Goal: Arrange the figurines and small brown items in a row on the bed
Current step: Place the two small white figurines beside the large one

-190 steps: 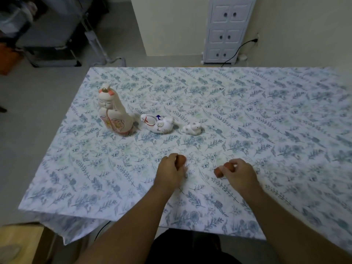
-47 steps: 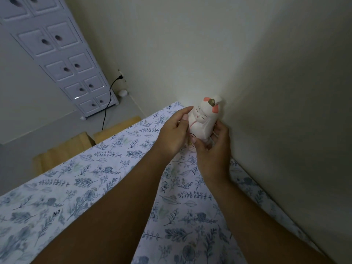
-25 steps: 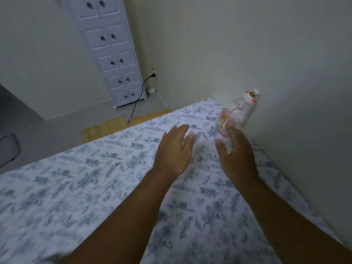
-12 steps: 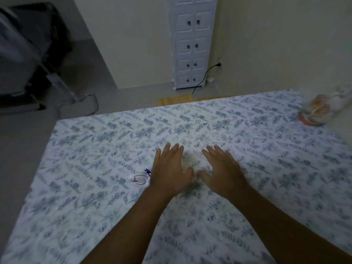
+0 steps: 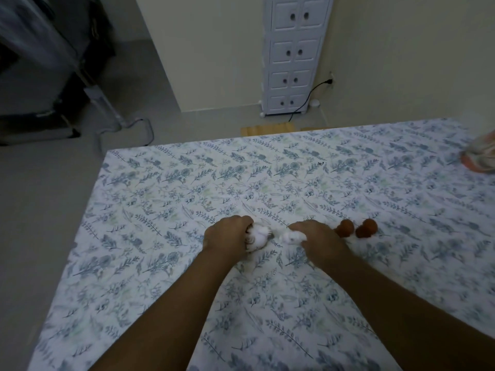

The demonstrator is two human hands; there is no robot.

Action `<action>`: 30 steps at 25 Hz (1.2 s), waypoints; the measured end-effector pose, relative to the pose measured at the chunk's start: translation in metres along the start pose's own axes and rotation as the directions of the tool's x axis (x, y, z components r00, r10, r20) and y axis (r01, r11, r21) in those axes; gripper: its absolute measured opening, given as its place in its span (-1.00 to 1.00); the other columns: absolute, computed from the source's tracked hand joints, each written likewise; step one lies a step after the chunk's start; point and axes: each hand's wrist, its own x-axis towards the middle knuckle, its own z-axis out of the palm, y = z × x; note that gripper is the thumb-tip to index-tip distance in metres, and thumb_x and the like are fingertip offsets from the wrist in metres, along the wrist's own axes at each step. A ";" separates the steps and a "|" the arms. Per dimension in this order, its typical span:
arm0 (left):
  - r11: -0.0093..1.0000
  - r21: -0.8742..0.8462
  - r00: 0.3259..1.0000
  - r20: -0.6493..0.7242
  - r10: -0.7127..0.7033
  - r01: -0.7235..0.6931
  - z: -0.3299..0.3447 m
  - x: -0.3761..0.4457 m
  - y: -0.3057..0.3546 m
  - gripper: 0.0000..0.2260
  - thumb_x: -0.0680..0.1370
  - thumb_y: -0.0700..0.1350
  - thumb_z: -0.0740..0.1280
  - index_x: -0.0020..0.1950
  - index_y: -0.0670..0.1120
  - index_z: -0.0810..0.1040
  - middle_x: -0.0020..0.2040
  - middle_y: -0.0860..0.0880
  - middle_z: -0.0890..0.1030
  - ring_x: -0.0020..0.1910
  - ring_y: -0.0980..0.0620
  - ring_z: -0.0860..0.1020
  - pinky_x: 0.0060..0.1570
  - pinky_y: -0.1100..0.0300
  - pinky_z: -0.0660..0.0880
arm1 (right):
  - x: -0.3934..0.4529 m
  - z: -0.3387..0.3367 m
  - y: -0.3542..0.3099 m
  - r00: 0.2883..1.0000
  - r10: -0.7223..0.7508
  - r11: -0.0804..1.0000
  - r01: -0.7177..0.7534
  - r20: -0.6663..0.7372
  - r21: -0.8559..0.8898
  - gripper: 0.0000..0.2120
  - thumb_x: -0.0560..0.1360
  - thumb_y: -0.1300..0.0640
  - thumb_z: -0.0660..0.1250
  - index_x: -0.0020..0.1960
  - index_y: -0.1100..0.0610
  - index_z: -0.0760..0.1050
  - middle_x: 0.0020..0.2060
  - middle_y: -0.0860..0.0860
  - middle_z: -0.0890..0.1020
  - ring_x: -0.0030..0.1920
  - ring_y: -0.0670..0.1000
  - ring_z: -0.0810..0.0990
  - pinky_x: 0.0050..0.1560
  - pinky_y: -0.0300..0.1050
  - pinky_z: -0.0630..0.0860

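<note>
Left hand (image 5: pixel 227 241) fingers clenched on small white ceramic figurine (image 5: pixel 258 236), right hand (image 5: pixel 317 241) grasping smaller white figurine (image 5: pixel 292 237), mid floral-sheeted bed (image 5: pixel 187 183). Two round brown items (image 5: pixel 356 228) just right. Risk: soft sheet tips figurines; brown ones roll if nudged.

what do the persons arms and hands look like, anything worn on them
Both forearms are bare up to the bottom edge of the picture: no sleeves, gloves, watch or bracelets show. No rings are visible on the left hand or the right hand, though the fingers are curled and partly hidden. No markings or cables show on either arm.
</note>
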 end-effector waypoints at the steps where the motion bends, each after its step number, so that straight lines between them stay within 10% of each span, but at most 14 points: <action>1: 1.000 -0.016 1.000 0.000 0.007 -0.007 0.000 0.003 -0.002 -0.64 0.48 -0.02 0.44 0.26 0.06 0.53 0.17 0.00 0.61 0.14 -0.08 0.59 0.02 0.04 0.56 | -0.002 -0.002 0.001 1.000 -0.003 1.000 0.004 -0.022 0.013 -0.81 0.47 0.35 0.36 0.00 0.12 0.60 -0.07 0.05 0.65 0.03 0.14 0.64 0.01 0.04 0.55; 6: 0.994 -0.102 0.999 -0.018 0.047 -0.048 -0.015 0.011 0.019 -0.66 0.41 -0.03 0.53 0.16 0.06 0.62 0.08 0.02 0.67 0.06 -0.05 0.62 -0.02 0.09 0.56 | -0.027 -0.043 0.005 0.980 0.096 0.976 -0.058 -0.176 0.211 -0.46 0.45 0.17 0.42 0.42 -0.01 0.46 0.16 0.03 0.58 0.18 0.03 0.56 0.23 -0.05 0.48; 16: 0.931 -0.114 0.937 -0.089 0.337 -0.346 -0.063 0.103 0.258 -0.62 0.33 -0.02 0.61 0.11 0.02 0.64 0.02 0.02 0.67 0.03 -0.05 0.61 -0.13 0.17 0.47 | -0.084 -0.169 0.167 0.812 0.393 0.871 -0.177 -0.432 0.459 -0.56 0.40 0.17 0.49 0.27 0.08 0.58 0.11 -0.04 0.66 0.04 -0.10 0.59 -0.11 -0.54 0.35; 23: 0.842 -0.132 0.850 -0.005 0.527 -0.523 -0.010 0.193 0.440 -0.62 0.35 -0.11 0.58 0.15 -0.10 0.66 0.11 -0.11 0.67 0.12 -0.12 0.60 0.07 0.07 0.53 | -0.108 -0.194 0.329 0.615 0.685 0.661 -0.299 -0.390 0.688 -0.49 0.43 0.11 0.52 0.35 0.05 0.52 0.30 0.03 0.59 0.26 0.04 0.56 0.15 -0.22 0.42; 30: 0.779 -0.189 0.800 -0.088 0.593 -0.598 0.042 0.254 0.544 -0.64 0.38 -0.10 0.55 0.16 -0.11 0.66 0.08 -0.15 0.67 0.08 -0.16 0.62 0.05 -0.01 0.58 | -0.097 -0.182 0.418 0.585 0.717 0.597 -0.234 -0.379 0.768 -0.39 0.47 0.19 0.49 0.48 0.09 0.39 0.37 0.10 0.52 0.33 0.11 0.52 0.27 -0.02 0.50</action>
